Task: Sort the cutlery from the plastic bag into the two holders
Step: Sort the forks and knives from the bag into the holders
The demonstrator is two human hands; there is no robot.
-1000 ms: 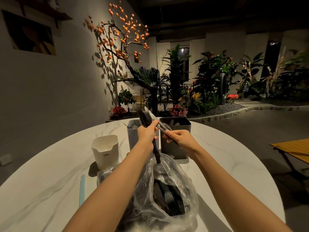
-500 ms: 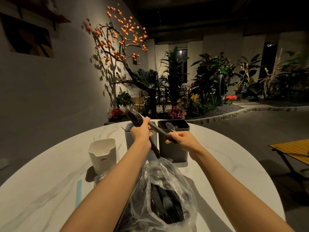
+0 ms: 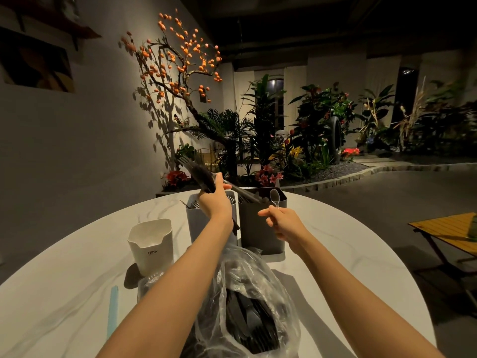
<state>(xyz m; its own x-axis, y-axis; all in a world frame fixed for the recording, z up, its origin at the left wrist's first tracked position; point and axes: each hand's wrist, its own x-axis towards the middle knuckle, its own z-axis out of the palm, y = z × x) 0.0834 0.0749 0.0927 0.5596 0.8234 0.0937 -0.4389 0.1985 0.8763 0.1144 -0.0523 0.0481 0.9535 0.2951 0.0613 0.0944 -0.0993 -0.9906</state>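
At the lower left of the frame I see a pale blue strip (image 3: 112, 310) lying flat on the white marble table (image 3: 64, 293), and just right of it a white cup marked CRBW (image 3: 151, 245), both apart from my work. In the middle of the frame my left hand (image 3: 216, 202) is curled tight round a bundle of black cutlery (image 3: 200, 174), the fork ends fanned toward the upper left. I judge I hold it raised over the light grey holder (image 3: 197, 220) so the right hand can pick pieces out one by one. That holder already has forks standing in it. Below, at bottom centre, the clear plastic bag (image 3: 247, 306) slumps open with much black cutlery left inside, so the sorting is far from done.

Right of centre, my right hand (image 3: 281, 222) pinches a clear plastic spoon (image 3: 275, 198) by its handle, bowl up, in front of the dark grey holder (image 3: 260, 228), which I take to be its destination.

Compared with half a second ago, my hands have separated: then the right hand gripped a dark handle in the bundle, close by the left; now it has drawn away to the right with only the clear spoon.
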